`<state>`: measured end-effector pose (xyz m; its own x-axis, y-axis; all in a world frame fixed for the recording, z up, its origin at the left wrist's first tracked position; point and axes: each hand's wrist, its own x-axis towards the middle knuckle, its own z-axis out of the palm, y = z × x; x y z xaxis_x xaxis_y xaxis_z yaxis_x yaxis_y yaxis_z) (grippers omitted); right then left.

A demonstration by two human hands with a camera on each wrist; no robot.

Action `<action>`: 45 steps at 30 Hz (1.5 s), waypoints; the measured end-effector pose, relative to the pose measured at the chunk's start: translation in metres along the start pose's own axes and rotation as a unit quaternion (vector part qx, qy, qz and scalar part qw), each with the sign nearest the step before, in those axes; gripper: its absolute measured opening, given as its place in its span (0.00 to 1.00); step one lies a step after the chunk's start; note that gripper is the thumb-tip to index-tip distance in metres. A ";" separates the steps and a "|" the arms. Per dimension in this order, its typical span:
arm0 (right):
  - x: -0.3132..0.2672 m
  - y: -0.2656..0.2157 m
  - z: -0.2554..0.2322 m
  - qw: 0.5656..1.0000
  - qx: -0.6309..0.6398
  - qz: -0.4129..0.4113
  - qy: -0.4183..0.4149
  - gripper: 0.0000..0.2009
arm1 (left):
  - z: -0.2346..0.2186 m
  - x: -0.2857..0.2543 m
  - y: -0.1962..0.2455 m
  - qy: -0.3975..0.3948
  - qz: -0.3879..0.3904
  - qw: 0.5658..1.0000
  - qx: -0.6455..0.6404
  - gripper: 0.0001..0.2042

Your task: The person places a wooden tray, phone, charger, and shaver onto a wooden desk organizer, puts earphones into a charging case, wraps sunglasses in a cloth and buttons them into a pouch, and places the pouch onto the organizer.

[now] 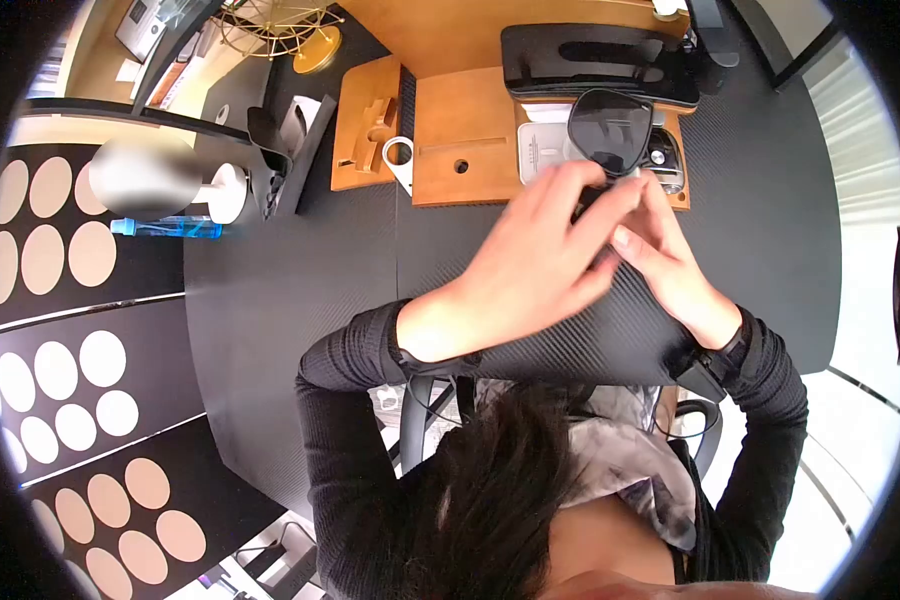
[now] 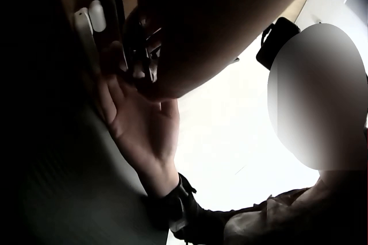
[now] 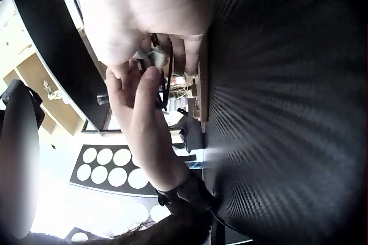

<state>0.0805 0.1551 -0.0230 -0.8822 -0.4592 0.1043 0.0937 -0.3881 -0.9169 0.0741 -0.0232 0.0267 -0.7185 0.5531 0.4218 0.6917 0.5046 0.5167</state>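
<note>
Dark hair (image 1: 500,480) fills the foreground; above the bench (image 1: 300,290), left hand (image 1: 540,265) and right hand (image 1: 670,255) meet, fingertips pinching a small dark object (image 3: 156,58) between them, grip narrow.

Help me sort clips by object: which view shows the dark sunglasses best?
Head view: the sunglasses show a whole dark lens above both hands. The left wrist view gives only dim dark shapes; the right wrist view shows just a thin dark piece between fingers.

Office or study desk. Dark carbon-weave desk (image 1: 300,290) carries a wooden organiser tray (image 1: 370,120); just right of the tray, a wooden board (image 1: 460,135); behind the board, a black desk phone (image 1: 595,60). Left of the tray, a blue bottle (image 1: 170,228). A swivel chair (image 1: 430,420) stands at the desk's near edge.
</note>
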 end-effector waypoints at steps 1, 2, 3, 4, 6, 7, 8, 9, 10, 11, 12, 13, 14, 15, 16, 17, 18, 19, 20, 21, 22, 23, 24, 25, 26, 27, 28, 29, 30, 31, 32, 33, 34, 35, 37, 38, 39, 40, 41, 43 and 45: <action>-0.001 0.003 -0.002 1.000 0.021 0.003 0.021 0.23 | -0.001 -0.003 0.006 -0.021 -0.015 0.998 -0.054 0.31; 0.002 -0.001 0.000 1.000 0.024 -0.013 0.006 0.21 | -0.005 -0.005 0.011 -0.044 -0.017 0.996 -0.073 0.31; 0.000 -0.001 -0.010 0.999 0.017 0.034 -0.016 0.20 | -0.013 -0.006 0.015 -0.066 -0.017 0.993 -0.092 0.31; 0.002 -0.003 -0.007 0.999 -0.022 0.032 -0.006 0.18 | -0.028 -0.005 0.013 -0.067 -0.014 0.997 -0.045 0.28; 0.003 -0.010 -0.005 0.998 -0.060 0.032 0.007 0.16 | -0.074 -0.003 0.007 -0.004 -0.002 0.994 0.107 0.14; 0.004 -0.014 -0.006 0.997 -0.066 0.038 -0.003 0.15 | -0.090 -0.011 -0.008 0.120 -0.037 0.981 0.146 0.04; 0.005 -0.015 -0.006 0.996 -0.072 0.043 -0.013 0.13 | -0.110 -0.019 -0.030 0.237 -0.085 0.949 0.191 0.02; 0.006 -0.015 -0.007 0.997 -0.069 0.038 -0.011 0.13 | -0.128 -0.024 -0.046 0.355 -0.144 0.910 0.161 0.04; 0.006 -0.014 -0.007 0.996 -0.088 0.024 -0.022 0.12 | -0.158 -0.044 -0.090 0.407 -0.126 0.878 0.220 0.06; 0.005 -0.011 -0.006 0.994 -0.105 0.013 -0.034 0.12 | -0.179 -0.056 -0.119 0.429 -0.142 0.864 0.223 0.08; 0.003 -0.009 -0.007 0.994 -0.101 0.013 -0.034 0.12 | -0.201 -0.081 -0.157 0.401 -0.214 0.853 0.257 0.12; 0.002 -0.007 -0.009 0.991 -0.119 0.037 -0.056 0.12 | -0.228 -0.118 -0.213 0.344 -0.284 0.858 0.255 0.22; 0.002 -0.007 -0.010 0.985 -0.140 0.060 -0.077 0.12 | -0.224 -0.131 -0.234 0.350 -0.397 0.824 0.205 0.34; 0.005 -0.009 -0.009 0.985 -0.142 0.058 -0.077 0.12 | -0.224 -0.151 -0.264 0.296 -0.466 0.811 0.195 0.40; 0.008 -0.012 -0.006 0.975 -0.206 -0.010 -0.084 0.13 | -0.214 -0.156 -0.272 0.263 -0.465 0.821 0.205 0.41; 0.009 -0.013 -0.004 0.956 -0.267 -0.075 -0.091 0.13 | -0.205 -0.162 -0.278 0.227 -0.466 0.828 0.214 0.42; 0.010 -0.012 -0.004 0.956 -0.263 -0.088 -0.098 0.13 | -0.198 -0.152 -0.262 0.226 -0.469 0.827 0.213 0.42; 0.009 -0.011 -0.004 0.956 -0.263 -0.085 -0.100 0.13 | -0.196 -0.140 -0.245 0.220 -0.474 0.842 0.132 0.42; 0.009 -0.011 -0.004 0.956 -0.263 -0.089 -0.092 0.13 | -0.196 -0.132 -0.236 0.215 -0.473 0.853 0.052 0.42; 0.010 -0.011 -0.005 0.957 -0.263 -0.095 -0.082 0.13 | -0.196 -0.135 -0.242 0.217 -0.473 0.852 0.051 0.42; 0.009 -0.011 -0.006 0.956 -0.264 -0.094 -0.083 0.13 | -0.196 -0.142 -0.252 0.245 -0.470 0.847 0.044 0.43; 0.009 -0.011 -0.007 0.954 -0.270 -0.085 -0.099 0.13 | -0.196 -0.145 -0.256 0.272 -0.467 0.840 0.038 0.44; 0.009 -0.012 -0.008 0.951 -0.276 -0.078 -0.114 0.13 | -0.195 -0.143 -0.254 0.272 -0.467 0.841 0.038 0.44; 0.008 -0.011 -0.008 0.951 -0.276 -0.079 -0.113 0.13 | -0.195 -0.140 -0.250 0.291 -0.469 0.829 0.094 0.40; 0.008 -0.011 -0.006 0.953 -0.268 -0.075 -0.121 0.13 | -0.196 -0.136 -0.246 0.310 -0.468 0.814 0.151 0.35; 0.007 -0.011 -0.005 0.954 -0.261 -0.070 -0.129 0.13 | -0.198 -0.133 -0.244 0.310 -0.466 0.815 0.151 0.35; 0.008 -0.013 -0.005 0.953 -0.261 -0.072 -0.135 0.12 | -0.199 -0.133 -0.240 0.370 -0.454 0.810 0.043 0.32; 0.007 -0.013 -0.005 0.954 -0.260 -0.071 -0.133 0.12 | -0.202 -0.132 -0.236 0.424 -0.435 0.791 -0.065 0.28; 0.007 -0.012 -0.005 0.954 -0.257 -0.075 -0.138 0.12 | -0.211 -0.133 -0.229 0.429 -0.430 0.786 -0.112 0.22; 0.007 -0.013 -0.005 0.954 -0.254 -0.079 -0.142 0.11 | -0.216 -0.126 -0.216 0.471 -0.401 0.771 -0.153 0.18; 0.007 -0.013 -0.006 0.954 -0.254 -0.081 -0.139 0.11 | -0.218 -0.115 -0.201 0.515 -0.370 0.759 -0.147 0.17; 0.007 -0.013 -0.006 0.956 -0.239 -0.082 -0.147 0.10 | -0.217 -0.102 -0.183 0.558 -0.339 0.745 -0.141 0.17; 0.006 -0.012 -0.005 0.959 -0.223 -0.082 -0.155 0.09 | -0.213 -0.090 -0.164 0.557 -0.299 0.759 -0.156 0.17; 0.005 -0.011 -0.002 0.960 -0.220 -0.082 -0.153 0.09 | -0.209 -0.080 -0.147 0.554 -0.260 0.772 -0.170 0.17; 0.003 -0.015 0.002 0.959 -0.190 -0.060 -0.204 0.08 | -0.184 -0.058 -0.109 0.498 -0.266 0.810 -0.160 0.24; 0.001 -0.017 0.005 0.958 -0.174 -0.054 -0.224 0.08 | -0.165 -0.049 -0.092 0.489 -0.289 0.809 -0.150 0.28; 0.000 -0.019 0.007 0.955 -0.153 -0.054 -0.248 0.09 | -0.137 -0.030 -0.057 0.472 -0.332 0.805 -0.136 0.29; -0.001 -0.022 0.009 0.953 -0.132 -0.052 -0.266 0.09 | -0.123 -0.036 -0.053 0.412 -0.375 0.830 -0.017 0.28; -0.003 -0.024 0.011 0.952 -0.109 -0.051 -0.283 0.09 | -0.104 -0.032 -0.035 0.318 -0.331 0.883 -0.098 0.25; -0.006 -0.022 0.015 0.949 -0.073 -0.057 -0.301 0.10 | -0.067 -0.028 -0.020 0.276 -0.240 0.925 -0.102 0.22; -0.010 -0.022 0.018 0.948 -0.061 -0.061 -0.307 0.10 | -0.036 -0.034 -0.019 0.238 -0.151 0.944 -0.173 0.22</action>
<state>0.0954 0.1532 0.0028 -0.4447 -0.8098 0.3827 -0.0791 -0.3901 -0.9174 0.0828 -0.0756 0.0297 -0.8872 0.0173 0.4611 0.4447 0.2989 0.8443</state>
